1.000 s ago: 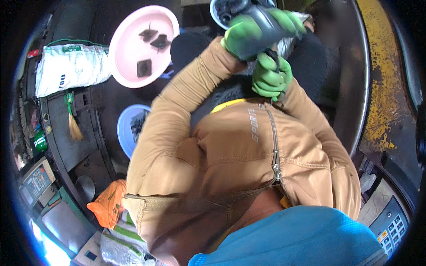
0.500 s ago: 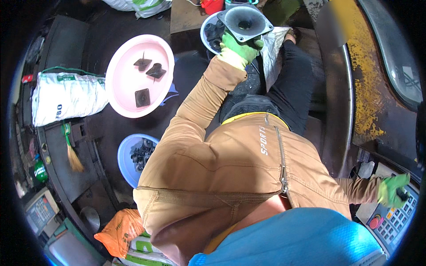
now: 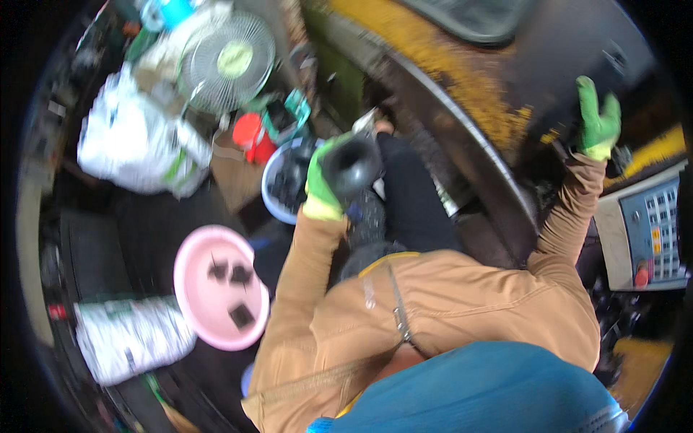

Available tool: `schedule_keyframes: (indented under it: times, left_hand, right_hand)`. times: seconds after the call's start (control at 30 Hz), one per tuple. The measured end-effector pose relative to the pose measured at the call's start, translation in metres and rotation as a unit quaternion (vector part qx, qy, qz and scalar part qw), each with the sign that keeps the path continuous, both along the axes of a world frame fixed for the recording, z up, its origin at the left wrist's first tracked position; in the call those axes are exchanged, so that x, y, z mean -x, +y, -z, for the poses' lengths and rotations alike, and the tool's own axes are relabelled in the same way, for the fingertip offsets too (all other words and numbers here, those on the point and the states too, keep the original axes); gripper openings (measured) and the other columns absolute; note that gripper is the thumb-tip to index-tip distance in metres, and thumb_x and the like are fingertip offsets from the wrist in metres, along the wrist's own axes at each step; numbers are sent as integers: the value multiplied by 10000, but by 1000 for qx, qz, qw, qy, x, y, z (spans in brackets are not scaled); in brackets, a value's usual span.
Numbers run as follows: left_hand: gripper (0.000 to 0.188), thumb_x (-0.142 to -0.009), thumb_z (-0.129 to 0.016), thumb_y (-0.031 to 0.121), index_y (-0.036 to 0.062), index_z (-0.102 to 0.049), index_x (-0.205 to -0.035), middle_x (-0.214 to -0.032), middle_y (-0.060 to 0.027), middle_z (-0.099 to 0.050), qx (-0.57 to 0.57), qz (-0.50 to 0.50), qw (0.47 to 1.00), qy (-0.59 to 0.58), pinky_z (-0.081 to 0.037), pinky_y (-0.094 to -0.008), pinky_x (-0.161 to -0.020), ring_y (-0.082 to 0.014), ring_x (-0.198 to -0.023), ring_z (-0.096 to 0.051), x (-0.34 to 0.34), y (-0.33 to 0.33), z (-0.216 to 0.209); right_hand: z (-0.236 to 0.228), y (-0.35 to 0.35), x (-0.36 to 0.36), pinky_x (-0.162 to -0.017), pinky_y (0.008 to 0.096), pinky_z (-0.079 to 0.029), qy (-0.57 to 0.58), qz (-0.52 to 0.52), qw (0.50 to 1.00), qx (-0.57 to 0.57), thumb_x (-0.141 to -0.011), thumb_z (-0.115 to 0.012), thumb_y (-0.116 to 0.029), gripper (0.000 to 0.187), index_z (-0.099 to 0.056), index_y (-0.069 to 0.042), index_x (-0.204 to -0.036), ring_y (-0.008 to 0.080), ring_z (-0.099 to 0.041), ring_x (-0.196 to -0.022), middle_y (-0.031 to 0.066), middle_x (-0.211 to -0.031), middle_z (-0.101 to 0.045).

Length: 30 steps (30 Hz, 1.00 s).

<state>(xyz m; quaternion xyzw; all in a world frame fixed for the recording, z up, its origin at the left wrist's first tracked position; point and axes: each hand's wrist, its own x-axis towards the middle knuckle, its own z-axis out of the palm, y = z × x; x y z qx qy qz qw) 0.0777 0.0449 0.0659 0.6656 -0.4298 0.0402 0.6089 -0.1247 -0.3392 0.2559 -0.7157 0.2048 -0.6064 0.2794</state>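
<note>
My left hand (image 3: 319, 184), in a green glove, grips a dark, square-flanged speaker horn (image 3: 354, 167) whose flared mouth faces up toward me. It is held above my lap, just right of a light blue basin (image 3: 270, 189) with dark parts (image 3: 291, 173) in it. At the far right my right hand (image 3: 600, 123), also gloved in green, is raised with fingers spread and nothing in it. That hand is in front of the dark machine door (image 3: 548, 79); whether it touches the door I cannot tell.
Below my right hand stands a control panel (image 3: 655, 224) with keys and a red button. A pink basin (image 3: 206, 314) at left holds several dark horns. Around lie a white sack (image 3: 130, 343), white bags (image 3: 133, 148), a fan (image 3: 234, 61) and a red container (image 3: 253, 136).
My view has turned toward the right and blurred. My right hand has left the control panel and risen to the machine door. My left hand still holds the speaker horn.
</note>
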Motion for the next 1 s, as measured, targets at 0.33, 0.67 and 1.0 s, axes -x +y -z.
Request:
schedule_keyframes:
  times: [0.33,0.67,1.0]
  left_hand:
    - [132,-808,-577,123,43,-576,-914,-900,-99,-593,268,276,765,517,-499,-415,-876,-274,-908,-593,-18,-26,3]
    - [162,-929,-640,192,51,-648,-1009,-828,-83,-632,150,-174,707,669,-575,-348,-713,-210,-749,-649,2,36,10]
    - [231,-920,-631,178,-29,-665,-1015,-849,-92,-650,95,-197,717,662,-543,-295,-730,-189,-762,-634,-6,64,53]
  right_hand:
    - [-61,-251,-147,-497,411,-448,-94,-186,885,-416,-892,-659,-486,330,-611,-169,-816,198,-564,-602,16,-717,-572]
    - [-65,-382,-223,-561,436,-484,-93,-29,937,-336,-908,-629,-486,342,-589,-161,-1009,229,-591,-704,38,-845,-606]
    - [-98,-457,-268,-625,461,-520,-2,182,956,-232,-925,-599,-485,432,-566,-153,-1201,259,-617,-805,60,-973,-639]
